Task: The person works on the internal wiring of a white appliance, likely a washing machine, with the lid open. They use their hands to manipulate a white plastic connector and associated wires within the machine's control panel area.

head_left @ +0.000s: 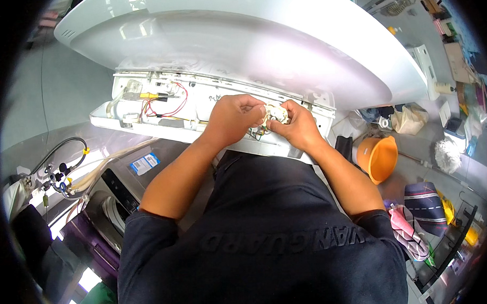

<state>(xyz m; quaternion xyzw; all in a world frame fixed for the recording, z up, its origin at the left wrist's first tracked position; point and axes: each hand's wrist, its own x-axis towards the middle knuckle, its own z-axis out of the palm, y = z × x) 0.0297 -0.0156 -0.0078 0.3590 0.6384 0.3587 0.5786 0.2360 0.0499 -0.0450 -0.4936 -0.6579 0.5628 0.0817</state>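
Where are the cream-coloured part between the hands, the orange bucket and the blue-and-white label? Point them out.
Cream-coloured part (277,114): head view, on its visible middle.
Orange bucket (365,151): head view, on its outer wall.
Blue-and-white label (143,164): head view, on its printed face.

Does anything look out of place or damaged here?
The red wire loops exposed in the left half of the open white housing, not tucked away, so it looks untidy. The left hand and right hand hold a small pale part; no clear damage shows.

A small, irregular cream part (277,114) sits between the fingers (292,107).
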